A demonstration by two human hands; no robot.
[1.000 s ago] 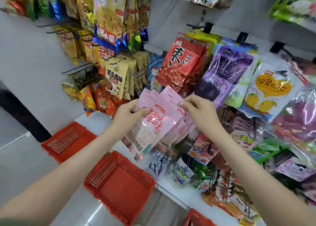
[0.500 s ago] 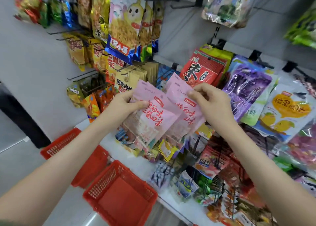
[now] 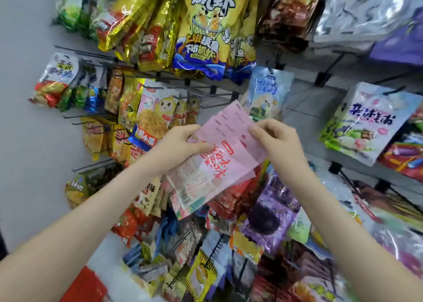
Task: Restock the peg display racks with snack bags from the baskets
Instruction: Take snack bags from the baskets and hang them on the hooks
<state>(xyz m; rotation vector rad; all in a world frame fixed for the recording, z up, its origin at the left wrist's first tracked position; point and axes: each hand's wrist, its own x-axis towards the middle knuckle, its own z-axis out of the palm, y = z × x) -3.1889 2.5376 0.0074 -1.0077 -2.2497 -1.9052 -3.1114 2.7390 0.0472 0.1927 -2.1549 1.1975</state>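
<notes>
I hold a fanned stack of pink snack bags (image 3: 215, 164) with red lettering in front of the peg rack, at mid height. My left hand (image 3: 180, 145) grips the stack from its left edge, thumb on the front. My right hand (image 3: 272, 139) pinches the upper right corner of the bags. Just behind and above the bags hangs a pale blue bag (image 3: 267, 93) on a black peg. A bare black peg (image 3: 217, 90) sticks out of the grey panel to its left.
Yellow shrimp-snack bags (image 3: 210, 27) hang above, noodle-snack bags (image 3: 155, 116) to the left, a purple bag (image 3: 270, 214) below and a white-green bag (image 3: 366, 123) at right. A red basket's corner (image 3: 89, 285) shows at the bottom left. Packed bags fill the lower rows.
Both hands have lifted the pink bags upward along the rack, and my view has tilted up with them. The red baskets have slid almost out of sight.
</notes>
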